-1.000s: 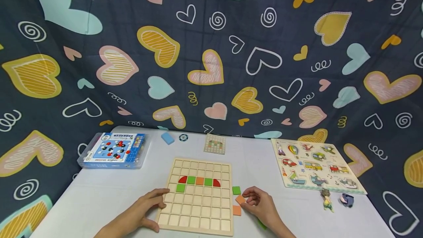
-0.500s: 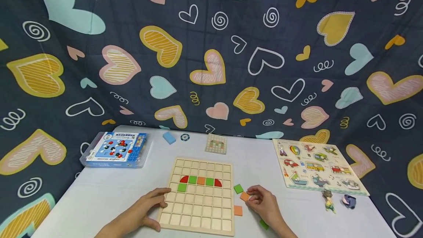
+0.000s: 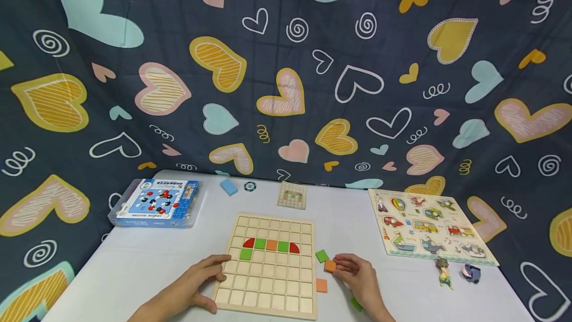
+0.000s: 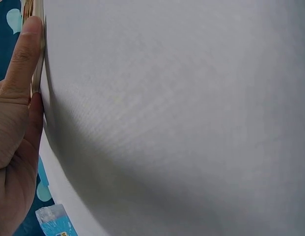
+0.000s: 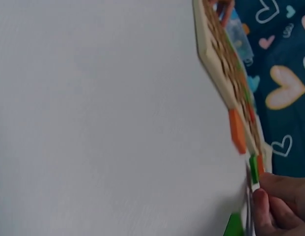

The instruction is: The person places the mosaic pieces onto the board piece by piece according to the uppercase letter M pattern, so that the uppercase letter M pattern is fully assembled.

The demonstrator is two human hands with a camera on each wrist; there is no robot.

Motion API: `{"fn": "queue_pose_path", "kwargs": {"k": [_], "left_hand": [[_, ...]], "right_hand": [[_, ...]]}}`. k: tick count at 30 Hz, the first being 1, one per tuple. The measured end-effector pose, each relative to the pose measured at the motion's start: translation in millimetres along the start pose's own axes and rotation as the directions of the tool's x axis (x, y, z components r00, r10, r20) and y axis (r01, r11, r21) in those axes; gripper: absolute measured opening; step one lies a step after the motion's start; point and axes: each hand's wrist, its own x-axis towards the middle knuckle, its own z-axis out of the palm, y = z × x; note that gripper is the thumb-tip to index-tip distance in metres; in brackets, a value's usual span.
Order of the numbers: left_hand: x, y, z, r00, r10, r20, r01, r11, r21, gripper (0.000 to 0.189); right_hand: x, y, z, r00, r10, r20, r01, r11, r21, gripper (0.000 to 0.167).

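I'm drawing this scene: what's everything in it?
Rectangular wooden grid: 1, tan, centre
Quarter-round tiles: 2, red, on grid
Square tiles: 5, green, three on grid, two right
More square tiles: 3, orange, one on grid, two right
Square pattern card: 1, beige, behind grid
Rectangular block: 1, blue, back
Round chip: 1, dark, beside block
Clear plastic box: 1, blue-topped, left
Rectangular picture puzzle: 1, cream, right
Small figurines: 2, multicoloured and blue, near puzzle
Table: 1, white, underneath
Heart-patterned cloth: 1, navy, behind
Left hand: 1, on grid's edge
Right hand: 1, pinching orange tile
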Motion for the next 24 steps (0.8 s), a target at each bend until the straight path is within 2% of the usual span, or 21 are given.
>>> {"fn": "queue_pose_path", "kwargs": {"k": [11, 18, 24], "left_hand": [[0.1, -0.8, -0.3, 1.000, 0.013, -0.004, -0.013, 1.000, 0.001, 0.041], [1.1, -1.1, -0.4, 1.000, 0.018, -0.007, -0.018, 1.000, -0.002, 0.040], [0.4, -1.6, 0.1, 0.999, 0.033, -0.017, -0.033, 0.999, 0.005, 0.040]], "right_hand": [[-1.3, -16, 21, 0.996, -0.050, 0.070, 0.043, 0.994, 0.102, 0.033], [0.2, -26, 41, 0.989, -0.088, 0.120, 0.066, 0.982, 0.174, 0.030], [-1.1, -35, 62, 0.977, -0.133, 0.168, 0.100, 0.976, 0.191, 0.029]]}}
